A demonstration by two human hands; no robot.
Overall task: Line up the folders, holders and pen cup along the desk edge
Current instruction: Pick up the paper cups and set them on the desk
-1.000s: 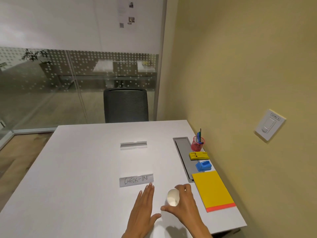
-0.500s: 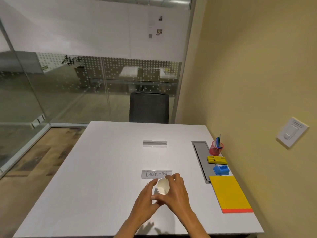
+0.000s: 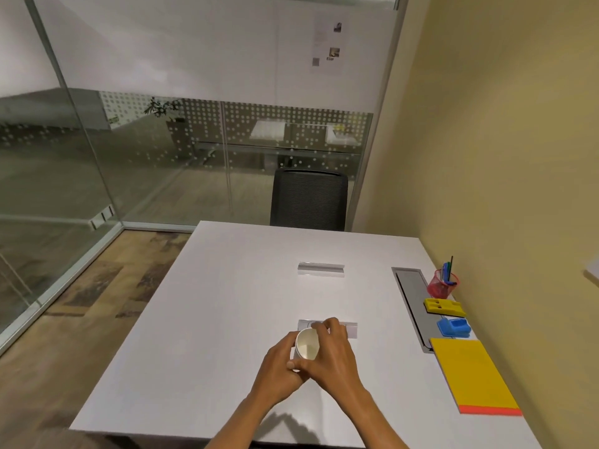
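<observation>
A white paper cup [image 3: 306, 343] is held between both hands above the desk's near middle, its mouth tilted towards me. My left hand [image 3: 280, 372] grips its left side and my right hand [image 3: 334, 358] wraps its right side. Along the right desk edge lie a yellow folder on an orange one [image 3: 471, 374], a blue holder [image 3: 453, 327], a yellow holder [image 3: 444, 307] and a red mesh pen cup [image 3: 441, 285] with pens. A clear sign holder [image 3: 351, 328] sits partly hidden behind my right hand.
The white desk [image 3: 210, 319] has a second clear sign holder [image 3: 321, 269] at its middle and a grey cable tray [image 3: 413, 303] beside the lined-up items. A black chair [image 3: 309, 199] stands at the far side. The yellow wall runs along the right.
Both hands have closed around the paper cup and lifted it leftwards, away from the folders, in front of the CHECK-IN sign. My head has turned left, shifting the view.
</observation>
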